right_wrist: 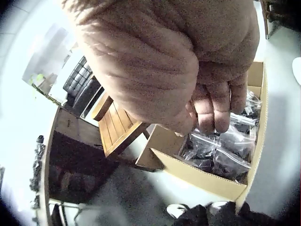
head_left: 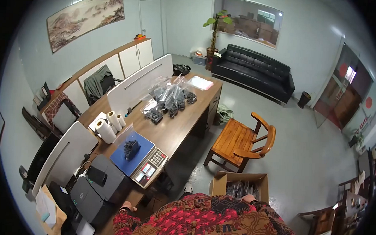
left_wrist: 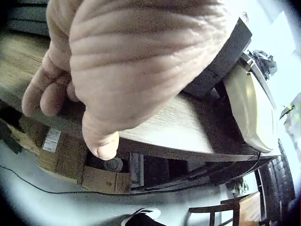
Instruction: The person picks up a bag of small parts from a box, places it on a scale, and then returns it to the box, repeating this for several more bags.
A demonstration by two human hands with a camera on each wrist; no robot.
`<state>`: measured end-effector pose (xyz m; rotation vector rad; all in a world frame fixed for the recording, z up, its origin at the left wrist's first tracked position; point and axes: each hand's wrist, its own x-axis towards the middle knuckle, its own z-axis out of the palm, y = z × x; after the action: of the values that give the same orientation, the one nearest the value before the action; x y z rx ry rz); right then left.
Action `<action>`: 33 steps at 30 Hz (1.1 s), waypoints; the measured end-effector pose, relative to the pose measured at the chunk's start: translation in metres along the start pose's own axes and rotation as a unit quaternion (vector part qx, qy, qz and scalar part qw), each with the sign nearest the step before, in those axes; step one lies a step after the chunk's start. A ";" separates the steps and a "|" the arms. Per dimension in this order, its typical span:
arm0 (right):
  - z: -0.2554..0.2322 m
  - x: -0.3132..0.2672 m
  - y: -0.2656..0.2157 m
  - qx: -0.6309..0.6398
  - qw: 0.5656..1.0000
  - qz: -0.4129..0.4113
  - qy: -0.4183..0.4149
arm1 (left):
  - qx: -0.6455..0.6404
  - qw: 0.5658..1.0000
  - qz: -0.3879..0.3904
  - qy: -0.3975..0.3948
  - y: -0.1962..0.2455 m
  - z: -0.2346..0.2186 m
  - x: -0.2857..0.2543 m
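Observation:
My left hand (head_left: 129, 206) is at the front edge of the desk (left_wrist: 160, 127), beside the printer (head_left: 96, 189). In the left wrist view its fingers (left_wrist: 54, 96) are loosely bent and the thumb points down past the edge, with nothing held. Over an open cardboard box (right_wrist: 202, 176) on the floor is my right hand (right_wrist: 155, 61), fingers pointing down and relaxed. Inside the box lie several clear zip bags (right_wrist: 230, 162) with dark contents; the fingertips overlap them in this view. My sleeve and body hide part of the box in the head view.
A bag of black parts (head_left: 132, 149) sits on the blue-topped scale (head_left: 130, 163). Several more bags (head_left: 170, 96) are heaped farther along the desk, past white rolls (head_left: 105, 131). A wooden armchair (head_left: 232, 144) stands just beyond the box, with a black sofa (head_left: 256, 72) behind.

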<state>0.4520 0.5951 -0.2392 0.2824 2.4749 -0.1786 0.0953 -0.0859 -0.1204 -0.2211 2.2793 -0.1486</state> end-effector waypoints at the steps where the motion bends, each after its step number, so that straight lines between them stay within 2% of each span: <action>1: 0.004 0.000 0.001 0.009 1.000 0.001 0.017 | -0.006 1.000 -0.017 -0.010 0.002 0.000 0.001; 2: 0.006 0.001 0.001 0.017 0.999 0.002 0.033 | -0.003 1.000 -0.017 -0.013 0.001 0.001 0.001; 3: 0.004 0.001 -0.003 0.061 0.996 0.054 0.024 | -0.019 0.999 -0.025 -0.022 0.003 -0.006 -0.009; 4: 0.003 -0.003 -0.004 0.061 0.996 0.057 0.021 | -0.036 0.998 -0.032 -0.031 0.005 -0.009 -0.015; 6: -0.009 -0.015 -0.006 0.009 1.000 -0.006 0.015 | -0.037 0.999 -0.024 -0.030 0.002 -0.005 -0.007; 8: -0.008 -0.018 -0.006 -0.004 1.000 0.026 -0.008 | -0.033 0.999 0.002 -0.016 -0.002 0.000 0.005; 10: 0.013 -0.010 0.002 0.012 1.000 -0.002 -0.003 | -0.034 0.999 0.007 -0.011 0.002 -0.006 -0.009; 11: 0.017 -0.007 0.001 -0.014 1.000 0.001 -0.028 | -0.050 0.998 -0.013 -0.018 0.004 -0.009 -0.016; 12: 0.045 0.003 0.009 -0.016 0.999 0.001 -0.030 | -0.067 0.997 -0.033 -0.026 0.005 -0.009 -0.019; 14: 0.084 0.020 0.021 0.107 0.987 0.123 -0.011 | -0.073 0.997 -0.027 -0.010 0.003 -0.001 -0.013; 16: 0.047 0.010 -0.002 0.128 0.982 0.137 -0.015 | -0.083 0.996 -0.021 0.013 -0.002 0.003 -0.005; 18: -0.030 -0.026 -0.057 0.152 0.978 0.145 0.000 | -0.119 0.992 -0.003 0.036 -0.008 0.015 0.003; 20: -0.020 0.006 -0.052 0.117 0.987 0.111 -0.021 | -0.136 0.990 -0.015 0.027 -0.011 0.020 0.008; 22: -0.020 0.024 -0.056 0.084 0.993 0.077 -0.040 | -0.138 0.988 -0.001 0.072 -0.005 0.013 -0.011; 24: -0.062 0.018 -0.077 -0.024 0.999 -0.019 -0.014 | -0.147 0.987 0.005 0.063 -0.009 0.014 -0.004; 25: -0.054 0.025 -0.075 0.005 0.991 -0.072 0.115 | -0.133 0.989 0.017 0.061 -0.011 0.016 0.002; 26: -0.046 0.031 -0.072 0.005 0.991 -0.070 0.115 | -0.119 0.991 0.030 0.058 -0.013 0.019 0.009; 27: -0.052 0.030 -0.076 0.146 0.985 -0.004 0.091 | -0.119 0.991 0.030 0.056 -0.013 0.017 0.008; 28: -0.059 0.028 -0.083 0.282 0.955 0.064 0.065 | -0.110 0.993 0.035 0.026 -0.013 0.010 0.005; 29: -0.068 0.022 -0.086 0.237 0.969 0.038 0.058 | -0.100 0.994 0.039 -0.003 -0.013 0.007 0.001; 32: -0.085 0.000 -0.103 0.187 0.979 0.057 0.054 | -0.097 0.994 0.051 -0.005 -0.020 0.018 0.025; 33: -0.077 -0.003 -0.103 0.193 0.976 0.059 0.086 | -0.097 0.994 0.053 -0.005 -0.022 0.021 0.029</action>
<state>0.3845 0.5097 -0.1699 0.6322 2.5689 -0.6113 0.0946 -0.1138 -0.1516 -0.2012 2.2892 0.1289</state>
